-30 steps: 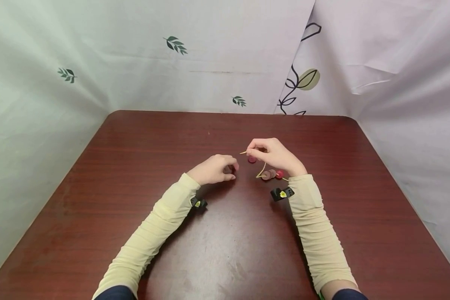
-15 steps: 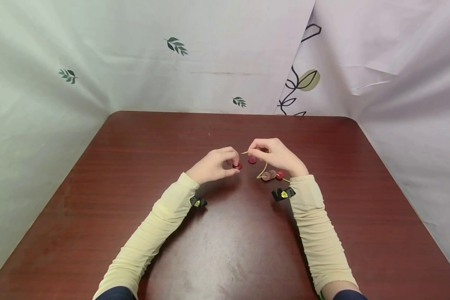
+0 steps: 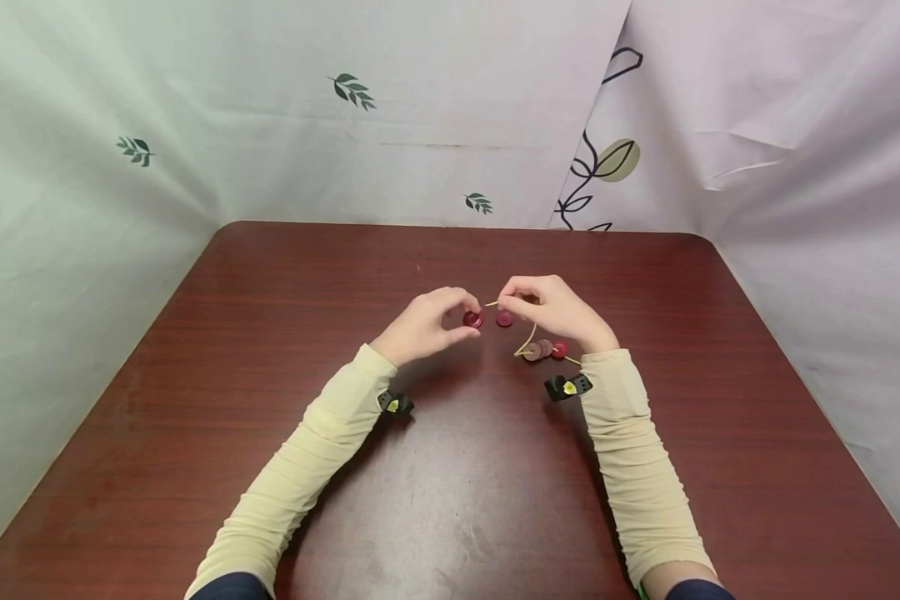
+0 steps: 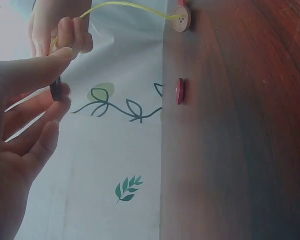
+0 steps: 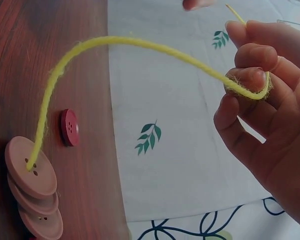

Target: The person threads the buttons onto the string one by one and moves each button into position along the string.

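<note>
My left hand [image 3: 423,329] pinches a dark red button [image 3: 473,319] between thumb and fingers above the table. The left wrist view shows the same button [image 4: 55,90] edge-on and dark. Facing it, my right hand [image 3: 558,312] pinches a yellow string [image 5: 140,46] near its end, and the bare tip points toward the left hand. From the fingers the string loops down to several brownish-pink buttons [image 5: 44,179] threaded on it. Beside them a red button [image 3: 559,350] sits along the string. A loose red button [image 5: 69,128] lies on the table between the hands.
The brown wooden table [image 3: 307,275] has rounded far corners. A white cloth [image 3: 270,100] with leaf prints hangs behind and beside it. Each wrist carries a small black camera [image 3: 567,387], close above the table.
My left hand has moved up and slightly right, toward the string's tip. The red button in its fingers has turned its face into view. The right hand has barely moved.
</note>
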The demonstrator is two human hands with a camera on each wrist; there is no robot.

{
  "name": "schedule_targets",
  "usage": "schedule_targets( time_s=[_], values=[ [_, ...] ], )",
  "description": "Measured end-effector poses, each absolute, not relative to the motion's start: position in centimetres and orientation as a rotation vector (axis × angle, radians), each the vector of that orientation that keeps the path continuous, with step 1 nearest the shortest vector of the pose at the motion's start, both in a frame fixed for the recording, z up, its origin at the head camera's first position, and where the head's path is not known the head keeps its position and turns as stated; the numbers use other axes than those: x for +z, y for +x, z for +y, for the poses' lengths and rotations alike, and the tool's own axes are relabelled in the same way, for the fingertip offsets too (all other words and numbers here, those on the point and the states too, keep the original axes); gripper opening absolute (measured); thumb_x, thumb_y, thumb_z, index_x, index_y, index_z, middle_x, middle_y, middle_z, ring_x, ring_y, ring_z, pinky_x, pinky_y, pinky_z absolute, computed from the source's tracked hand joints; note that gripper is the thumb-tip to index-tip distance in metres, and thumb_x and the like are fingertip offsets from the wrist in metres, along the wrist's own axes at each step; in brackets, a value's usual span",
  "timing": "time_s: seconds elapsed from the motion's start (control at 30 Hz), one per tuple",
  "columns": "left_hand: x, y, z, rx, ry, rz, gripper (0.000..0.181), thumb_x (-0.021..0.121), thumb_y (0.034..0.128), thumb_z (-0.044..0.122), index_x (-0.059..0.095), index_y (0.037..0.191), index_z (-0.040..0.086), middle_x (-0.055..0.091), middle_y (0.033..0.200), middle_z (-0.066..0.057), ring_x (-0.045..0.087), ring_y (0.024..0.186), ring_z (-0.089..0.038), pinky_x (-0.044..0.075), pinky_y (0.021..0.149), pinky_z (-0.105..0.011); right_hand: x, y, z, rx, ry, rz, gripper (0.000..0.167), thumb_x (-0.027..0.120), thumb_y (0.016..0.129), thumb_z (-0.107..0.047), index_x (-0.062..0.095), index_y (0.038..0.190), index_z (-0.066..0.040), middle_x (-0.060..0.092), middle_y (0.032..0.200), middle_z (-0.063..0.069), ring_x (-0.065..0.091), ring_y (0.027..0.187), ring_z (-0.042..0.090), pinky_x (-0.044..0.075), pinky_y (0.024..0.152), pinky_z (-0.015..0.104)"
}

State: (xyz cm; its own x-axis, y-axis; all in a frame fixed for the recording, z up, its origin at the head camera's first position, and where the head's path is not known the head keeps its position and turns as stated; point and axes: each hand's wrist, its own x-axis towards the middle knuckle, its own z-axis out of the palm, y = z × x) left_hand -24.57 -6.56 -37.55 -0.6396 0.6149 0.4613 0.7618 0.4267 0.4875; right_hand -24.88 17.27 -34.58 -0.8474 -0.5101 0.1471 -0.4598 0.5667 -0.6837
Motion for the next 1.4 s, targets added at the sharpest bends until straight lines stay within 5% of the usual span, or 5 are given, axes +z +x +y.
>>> schedule_targets(
  time_s=[0.23,0.57,1.0,1.2,1.4],
  values=[
    [-37.5,-24.5,-6.6,-1.068,-1.217,-2.396,0.041,0.080,0.0777,0.010,0.066,0.116,0.006,0.070,0.103,-0.005,0.064,0.094,-0.016,0.052,0.086,-0.034,-34.4,-24.8,17.3,-1.157,-0.836,2.720,0.018,0.060,0.096,-0.025,0.068,0.096,-0.009,0.060,0.074,-0.001,0.051,0.066,0.015,0.042,0.063,0.027],
    [-37.6,-24.6,-6.6,-1.137,-1.213,-2.240,0.032,0.081,0.0770,0.009,0.069,0.106,0.004,0.068,0.103,-0.007,0.064,0.096,-0.018,0.053,0.088,-0.034,-34.1,-24.6,17.0,-1.190,-0.847,2.683,0.011,0.060,0.095,-0.025,0.068,0.093,-0.017,0.062,0.076,-0.003,0.052,0.068,0.014,0.042,0.063,0.026],
    [-37.5,-24.7,-6.6,-1.216,-1.239,-2.130,0.032,0.081,0.0758,0.009,0.066,0.103,0.004,0.066,0.101,-0.006,0.064,0.090,-0.013,0.054,0.084,-0.026,-33.9,-24.1,16.5,-1.252,-0.844,2.617,0.010,0.065,0.093,-0.025,0.067,0.091,-0.016,0.064,0.073,-0.002,0.059,0.073,0.022,0.044,0.064,0.026],
    [-37.5,-24.5,-6.6,-1.239,-1.227,-2.120,0.031,0.081,0.0764,0.010,0.067,0.103,0.004,0.067,0.101,-0.006,0.065,0.091,-0.014,0.053,0.085,-0.025,-33.8,-23.9,16.2,-1.253,-0.871,2.610,0.008,0.066,0.092,-0.023,0.067,0.090,-0.016,0.063,0.070,-0.002,0.060,0.070,0.015,0.046,0.066,0.027],
    [-37.5,-24.5,-6.5,-1.244,-1.229,-2.109,0.030,0.080,0.0775,0.011,0.067,0.103,0.004,0.067,0.101,-0.006,0.065,0.091,-0.014,0.053,0.085,-0.025,-33.8,-24.0,16.0,-1.252,-0.907,2.612,0.009,0.065,0.093,-0.024,0.067,0.089,-0.015,0.062,0.069,-0.002,0.059,0.071,0.024,0.046,0.066,0.029]
  ],
)
